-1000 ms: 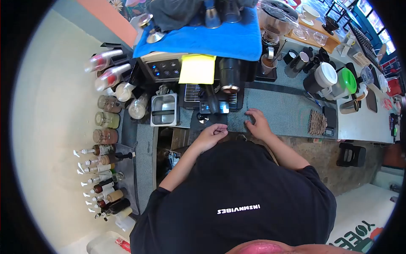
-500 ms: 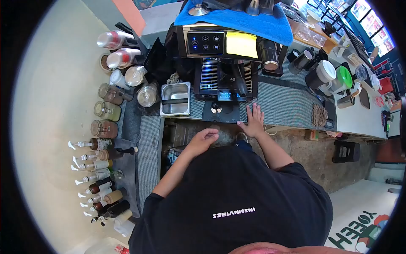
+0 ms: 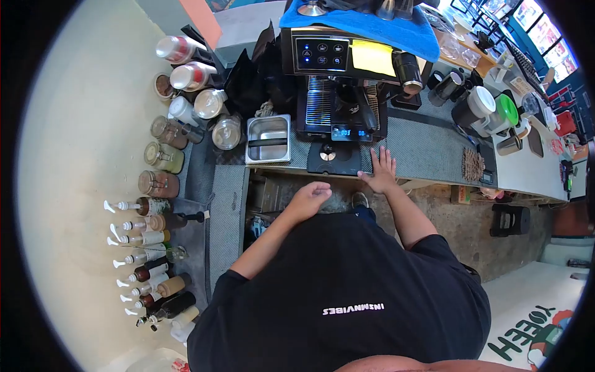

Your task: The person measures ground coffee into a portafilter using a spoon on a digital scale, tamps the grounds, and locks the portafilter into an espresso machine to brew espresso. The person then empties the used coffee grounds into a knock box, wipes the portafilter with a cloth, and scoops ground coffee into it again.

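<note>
A: ok, just the head view to go on. What are the hands up to?

B: Right hand is flat on the front edge of the tabletop, a bit right of centre frame. Fingers spread, grip wide open, nothing in it. Left hand hangs in front of that edge, lower and further left, in a loose half-open curl. Nothing shows in that grip either.

A: And the stuff nearest?

B: Black mat right beside the right thumb, near centre frame, with a tamper on it. Just above that, a scale with a lit display at the front of the coffee machine. A dark handle sticks out over it. Honestly can't tell what, if anything, sits on the scale, it's dark on dark.

A: Tips for doing this bit well?

B: Reads to me as a hands-off, eyes-on-the-readout moment, so I'd lean lightly: a heavy palm could jiggle the tabletop and throw the numbers off. Fingers clear of the handle, thumb off the mat. Left hand's fine there imo.
</note>
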Demonstrator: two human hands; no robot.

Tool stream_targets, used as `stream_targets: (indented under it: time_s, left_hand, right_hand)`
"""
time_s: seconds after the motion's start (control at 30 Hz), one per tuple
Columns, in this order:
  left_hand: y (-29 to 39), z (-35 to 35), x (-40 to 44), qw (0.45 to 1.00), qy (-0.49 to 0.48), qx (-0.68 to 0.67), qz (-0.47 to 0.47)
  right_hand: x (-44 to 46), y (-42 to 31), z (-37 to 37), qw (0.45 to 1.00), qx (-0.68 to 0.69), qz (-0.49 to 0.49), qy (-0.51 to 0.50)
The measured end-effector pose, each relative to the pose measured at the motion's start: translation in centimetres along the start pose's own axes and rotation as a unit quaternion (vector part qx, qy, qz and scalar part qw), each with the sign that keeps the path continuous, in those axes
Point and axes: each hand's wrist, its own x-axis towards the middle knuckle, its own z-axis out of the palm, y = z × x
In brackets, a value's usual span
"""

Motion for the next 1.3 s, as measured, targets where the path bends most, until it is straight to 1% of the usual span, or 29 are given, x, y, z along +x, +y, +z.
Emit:
stream_targets:
  time_s: [0.1, 0.2, 0.23, 0.33, 0.43, 0.6, 0.7, 0.8, 0.9, 1.03, 1.13, 1.3]
  left_hand:
    - [1.1, -0.5, 0.5, 0.979, 0.134, -0.12, -0.098]
    - [0.5, -2.9, 2.4, 0.932, 0.251, -0.224, -0.137]
    - [0.8, -3.7, 2.7, 0.924, 0.271, -0.232, -0.136]
    - [-0.5, -6.7, 5.2, 0.898, 0.312, -0.271, -0.151]
    - [-2.2, -8.6, 7.1, 0.9, 0.325, -0.253, -0.141]
    - [-2.5, -8.6, 6.5, 0.896, 0.333, -0.281, -0.083]
    - [-4.0, -9.5, 6.4, 0.9, 0.32, -0.284, -0.087]
    - [-3.7, -9.9, 6.0, 0.913, 0.313, -0.239, -0.109]
    - [-3.6, -10.1, 5.9, 0.916, 0.26, -0.273, -0.141]
    - [-0.9, -7.4, 4.3, 0.935, 0.165, -0.25, -0.192]
    - [1.4, -4.8, 3.1, 0.959, 0.07, -0.21, -0.177]
    - [5.8, -1.7, 1.7, 0.972, -0.04, -0.168, -0.16]
  right_hand:
    - [0.1, -0.1, -0.1, 1.0, -0.001, 0.005, -0.009]
    - [0.1, -0.2, -0.3, 1.0, -0.002, 0.009, -0.013]
    - [0.1, -0.2, -0.3, 1.0, -0.002, 0.01, -0.014]
    - [0.1, -0.2, -0.4, 1.0, 0.0, 0.012, -0.019]
    - [0.3, -0.2, -0.4, 1.0, -0.004, 0.013, -0.02]
    - [0.4, -0.3, -0.5, 0.999, 0.0, 0.015, -0.038]
    - [0.2, -0.1, -0.8, 0.999, 0.006, 0.016, -0.035]
    - [0.1, -0.1, -0.8, 0.999, 0.006, 0.016, -0.039]
    - [0.0, -0.3, -1.1, 0.999, 0.007, 0.018, -0.048]
    - [-0.2, -0.5, -1.4, 0.999, 0.012, 0.018, -0.049]
    - [0.0, -0.4, -1.1, 0.998, 0.008, 0.019, -0.051]
    - [0.1, -0.3, -1.1, 0.998, 0.007, 0.021, -0.054]
